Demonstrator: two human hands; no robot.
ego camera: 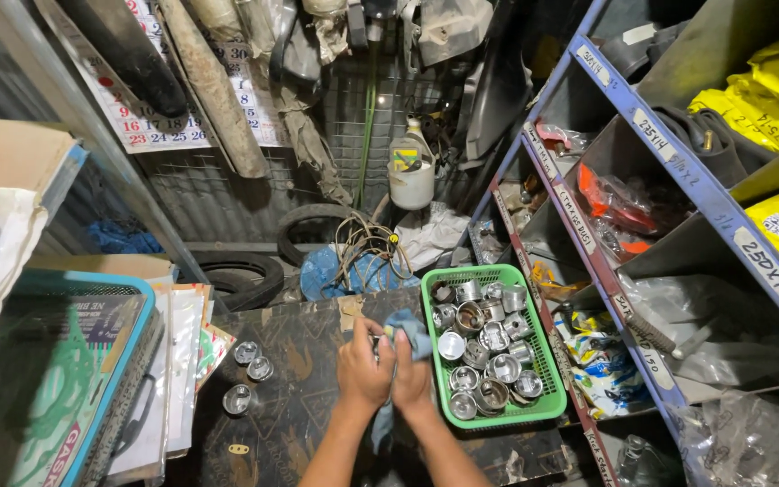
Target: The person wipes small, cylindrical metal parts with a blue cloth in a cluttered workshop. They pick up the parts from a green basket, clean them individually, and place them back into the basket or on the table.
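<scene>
Cloth (410,332), blue-grey and crumpled, sits bunched between your two hands at the middle of the dark worktop (295,361), with one loose end hanging down below your wrists. Your right hand (413,377) has its fingers curled closed around the cloth. Your left hand (364,368) is closed too, pressed against the cloth; whether it grips a small metal part underneath, you cannot tell. Just right of your hands stands a green plastic basket (547,410) heaped with shiny metal pistons (493,338). Three more pistons (247,352) lie apart on the worktop to your left, near a stack of packets (182,361).
</scene>
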